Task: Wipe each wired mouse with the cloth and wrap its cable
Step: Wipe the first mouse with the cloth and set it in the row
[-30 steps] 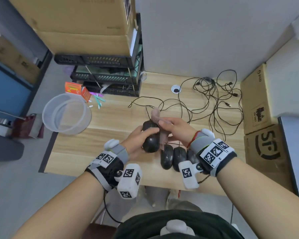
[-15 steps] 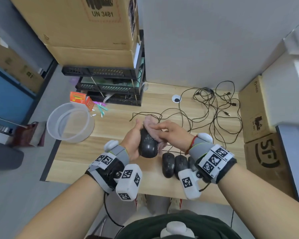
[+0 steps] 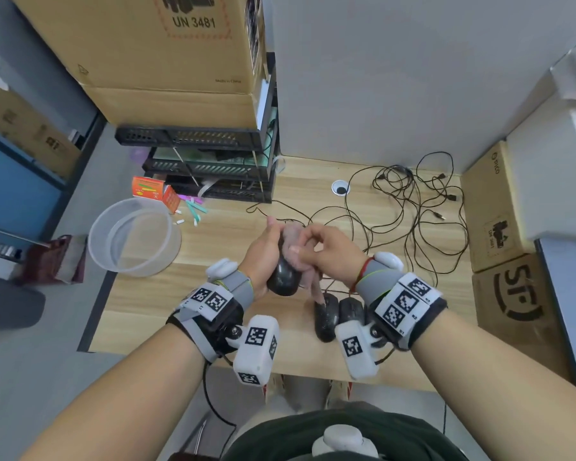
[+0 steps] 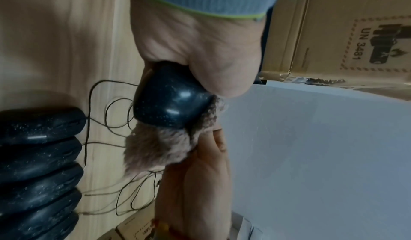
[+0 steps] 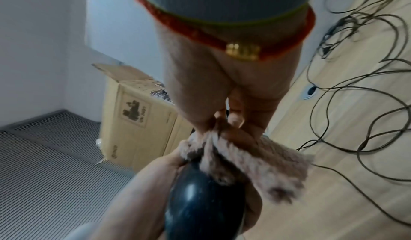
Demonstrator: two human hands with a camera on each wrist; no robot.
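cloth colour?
Pinkish-beige, fluffy cloth, pressed on the black mouse; clearest in the left wrist view.

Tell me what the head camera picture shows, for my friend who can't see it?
A left hand holds a black mouse above a wooden desk while the right hand rubs it with a fuzzy cloth. More mice and tangled cables lie nearby.

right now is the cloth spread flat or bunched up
Bunched up. The right hand pinches the cloth into folds against the mouse, which the left hand grips; one corner hangs loose.
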